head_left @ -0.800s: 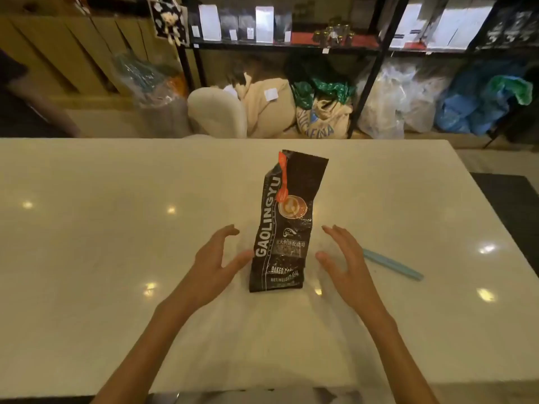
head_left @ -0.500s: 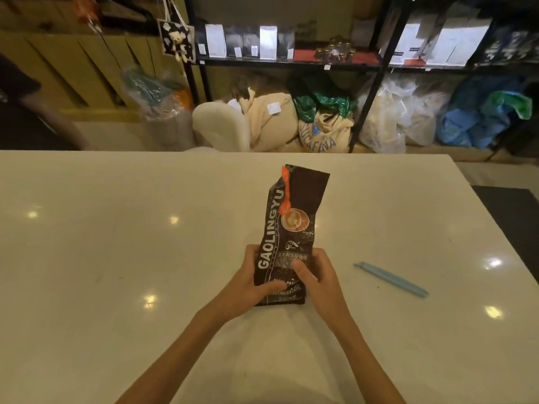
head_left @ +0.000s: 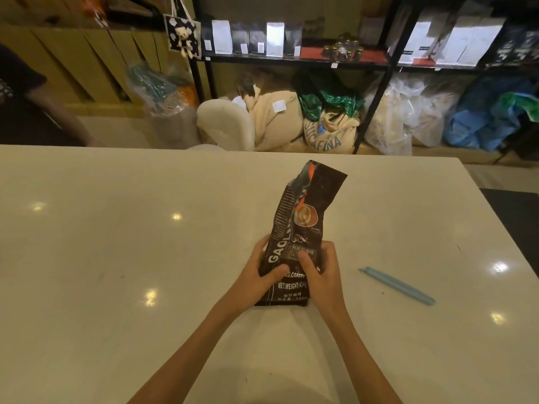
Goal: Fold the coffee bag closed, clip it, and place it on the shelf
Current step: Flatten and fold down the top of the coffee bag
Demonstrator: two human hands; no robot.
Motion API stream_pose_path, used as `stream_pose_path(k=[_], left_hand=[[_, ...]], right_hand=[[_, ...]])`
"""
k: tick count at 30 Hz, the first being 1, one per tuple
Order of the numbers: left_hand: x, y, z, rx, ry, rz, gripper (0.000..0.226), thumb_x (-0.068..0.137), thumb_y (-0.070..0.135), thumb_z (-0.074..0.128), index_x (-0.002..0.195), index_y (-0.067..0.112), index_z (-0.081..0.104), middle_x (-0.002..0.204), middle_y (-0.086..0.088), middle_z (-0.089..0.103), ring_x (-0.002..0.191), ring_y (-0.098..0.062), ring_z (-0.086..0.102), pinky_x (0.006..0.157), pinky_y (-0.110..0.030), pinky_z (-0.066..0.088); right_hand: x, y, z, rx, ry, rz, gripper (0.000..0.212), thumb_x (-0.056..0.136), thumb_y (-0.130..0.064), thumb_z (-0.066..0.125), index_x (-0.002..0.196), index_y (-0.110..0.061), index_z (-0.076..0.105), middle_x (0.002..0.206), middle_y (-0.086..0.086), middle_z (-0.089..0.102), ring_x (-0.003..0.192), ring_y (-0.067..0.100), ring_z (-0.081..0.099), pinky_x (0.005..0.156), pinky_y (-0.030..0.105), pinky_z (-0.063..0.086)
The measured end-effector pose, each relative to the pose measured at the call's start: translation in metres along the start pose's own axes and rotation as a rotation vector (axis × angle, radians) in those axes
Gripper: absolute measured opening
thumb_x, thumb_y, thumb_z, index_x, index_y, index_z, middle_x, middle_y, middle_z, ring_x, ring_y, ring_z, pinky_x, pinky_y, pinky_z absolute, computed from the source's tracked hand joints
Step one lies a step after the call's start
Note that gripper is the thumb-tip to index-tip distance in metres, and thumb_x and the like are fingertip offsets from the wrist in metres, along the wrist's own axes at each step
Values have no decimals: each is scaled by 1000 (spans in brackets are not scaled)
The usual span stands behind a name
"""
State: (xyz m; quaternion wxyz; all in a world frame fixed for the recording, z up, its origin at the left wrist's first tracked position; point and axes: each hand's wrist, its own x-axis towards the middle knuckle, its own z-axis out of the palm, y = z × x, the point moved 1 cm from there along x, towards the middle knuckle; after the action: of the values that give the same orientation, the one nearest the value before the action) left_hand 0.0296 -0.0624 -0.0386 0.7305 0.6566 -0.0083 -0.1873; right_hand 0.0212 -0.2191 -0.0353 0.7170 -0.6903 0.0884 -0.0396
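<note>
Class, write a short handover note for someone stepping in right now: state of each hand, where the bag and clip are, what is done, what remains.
Left hand: gripping the bag's lower left side.
Right hand: gripping its lower right side, thumb across the front.
Bag: upright on the table, top unfolded.
Clip: lying on the table right of the bag, untouched.
Done: bag in hand only.
Left: fold the top, clip it, put it on the shelf.

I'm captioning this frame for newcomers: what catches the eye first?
The dark coffee bag stands mid-table, its lower half gripped by the left hand and right hand, its top unfolded. A light blue clip lies untouched on the white table, right of the hands.
</note>
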Motion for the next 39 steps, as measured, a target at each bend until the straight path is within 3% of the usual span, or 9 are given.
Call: stream_pose_path(k=[5,8,13,20,25,28,30,34,39], left_hand=[[7,7,-7,36,14,-40,39,89,24,72,123,34,56,116,2,72,104,-16,72,84,-32,60],[4,6,-2,26,-7,-94,41,87,31,73,125,34,55,113,7,74,103,-14,72,81,-28,60],[-2,6,8,-49,59,-117,47,82,46,73,124,36,54,111,11,74,102,-14,73,78,-25,59],[-9,19,11,-108,66,-143,47,81,54,67,118,26,62,108,1,77,98,-19,75,74,-24,59],[-5,37,9,-52,38,-91,46,81,49,70,122,30,57,107,9,76,97,-15,75,73,-23,59],[-1,49,2,-85,71,-26,52,80,55,69,122,28,57,108,5,76,97,-19,75,74,-27,60],[1,56,-5,-199,100,-4,54,81,56,66,123,23,58,113,-3,75,101,-26,74,75,-32,61],[9,69,-16,-365,152,33,64,80,57,64,129,17,57,120,-11,72,106,-30,71,76,-34,61],[10,75,-15,-361,123,93,70,82,61,59,134,16,53,128,-13,68,114,-31,67,84,-37,59]], right_hand=[[20,-20,-3,187,-116,124,59,89,-43,65,141,-42,37,116,-12,72,107,11,70,76,27,60],[44,-40,2,90,-35,101,42,85,-58,65,119,-34,62,107,-10,76,96,10,74,74,27,61],[69,-52,5,-21,69,-6,3,89,-40,68,89,-37,70,84,-17,78,80,8,75,61,18,58],[83,-62,7,-320,187,-234,24,95,-39,63,78,-23,68,68,-17,68,62,-9,65,52,6,44],[90,-87,3,-337,245,-261,36,98,-41,56,73,-16,65,70,1,70,65,12,66,60,30,51],[84,-109,0,44,-26,-64,45,96,-56,44,102,-21,71,101,12,77,96,28,73,83,44,58],[74,-118,-6,314,-290,67,59,91,-64,42,132,-24,59,115,9,74,109,24,68,90,43,54],[30,-96,-4,238,-621,96,74,84,-59,63,149,-44,31,144,-1,57,133,22,53,104,52,46],[4,-82,13,421,-529,193,53,98,-38,57,147,-43,38,149,-1,52,133,25,53,104,50,48]])
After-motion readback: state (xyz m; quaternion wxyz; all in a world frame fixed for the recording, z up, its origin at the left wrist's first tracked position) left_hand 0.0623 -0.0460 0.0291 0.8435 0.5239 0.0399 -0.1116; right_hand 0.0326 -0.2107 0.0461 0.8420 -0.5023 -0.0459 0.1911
